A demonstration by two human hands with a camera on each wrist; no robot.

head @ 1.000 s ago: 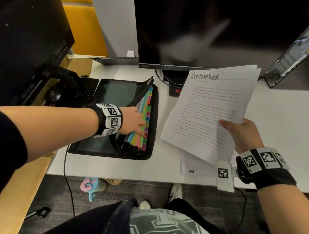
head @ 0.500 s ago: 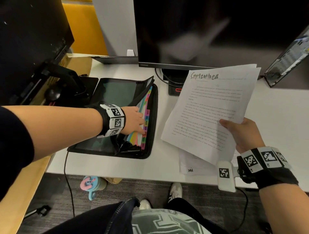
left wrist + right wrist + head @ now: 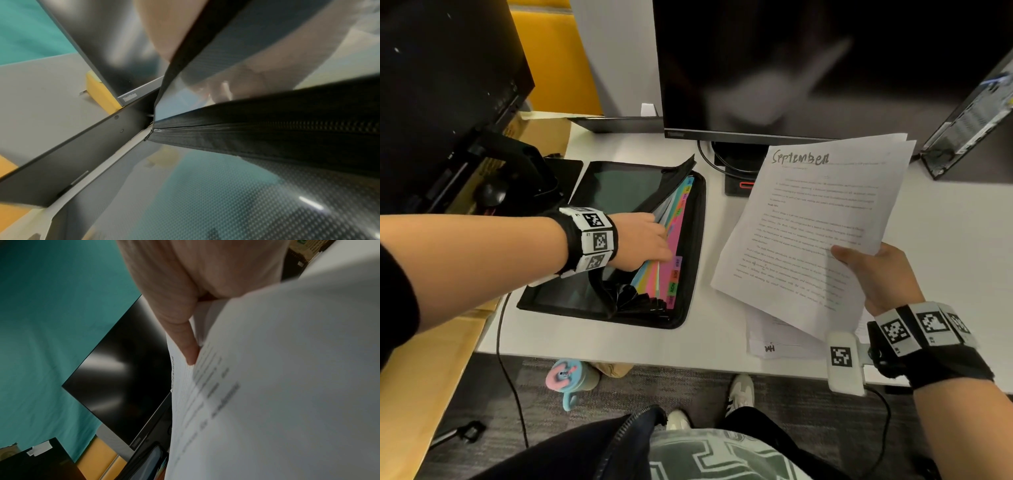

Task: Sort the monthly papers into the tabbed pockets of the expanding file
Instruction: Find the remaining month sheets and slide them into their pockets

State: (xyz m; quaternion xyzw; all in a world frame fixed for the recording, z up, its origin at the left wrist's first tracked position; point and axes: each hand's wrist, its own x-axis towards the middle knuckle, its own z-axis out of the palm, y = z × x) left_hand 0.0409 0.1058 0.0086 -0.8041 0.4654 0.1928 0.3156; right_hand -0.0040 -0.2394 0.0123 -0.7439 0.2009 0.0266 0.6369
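Beside the file (image 3: pixel 619 246), the right hand (image 3: pixel 876 274) pinches the September papers (image 3: pixel 818 222) clear of the surface. The left hand (image 3: pixel 643 240), fingers straight, has worked deeper between the dividers, exposing the SEP tab (image 3: pixel 677 263); that pocket now looks ready to receive them.

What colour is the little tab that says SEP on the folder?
The SEP tab on the black expanding file is purple, seen best in the head view.

Bare desk (image 3: pixel 722 339) between file (image 3: pixel 695 240) and papers (image 3: pixel 808 222)
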